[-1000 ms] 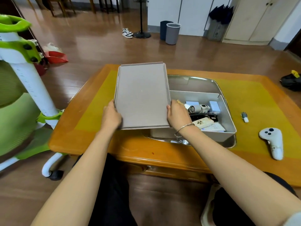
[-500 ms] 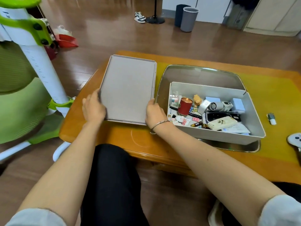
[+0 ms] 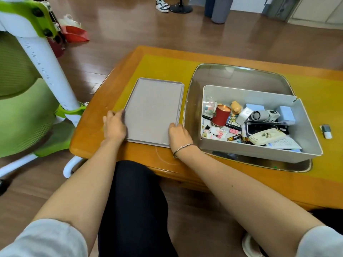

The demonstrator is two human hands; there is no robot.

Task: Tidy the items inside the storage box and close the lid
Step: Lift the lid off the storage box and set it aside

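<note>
The grey lid (image 3: 154,112) lies flat on the wooden table (image 3: 130,154), left of the storage box. My left hand (image 3: 114,125) grips its near-left edge and my right hand (image 3: 178,134) grips its near-right corner. The open grey storage box (image 3: 259,151) stands on a metal tray (image 3: 194,86) and holds a jumble: a red can (image 3: 220,115), a small bear figure (image 3: 236,107), a white camera-like device (image 3: 259,115), a cream power strip (image 3: 265,136), a battery (image 3: 234,137), clips and papers.
A green and white chair (image 3: 27,86) stands close on the left. A small grey and white object (image 3: 326,131) lies on the yellow mat (image 3: 167,67) right of the box. Bins (image 3: 220,8), a shoe and a stand base sit on the floor beyond.
The lid has moved left off the box and down onto the table, uncovering the items inside. Both hands kept hold of it. The view shifted left.
</note>
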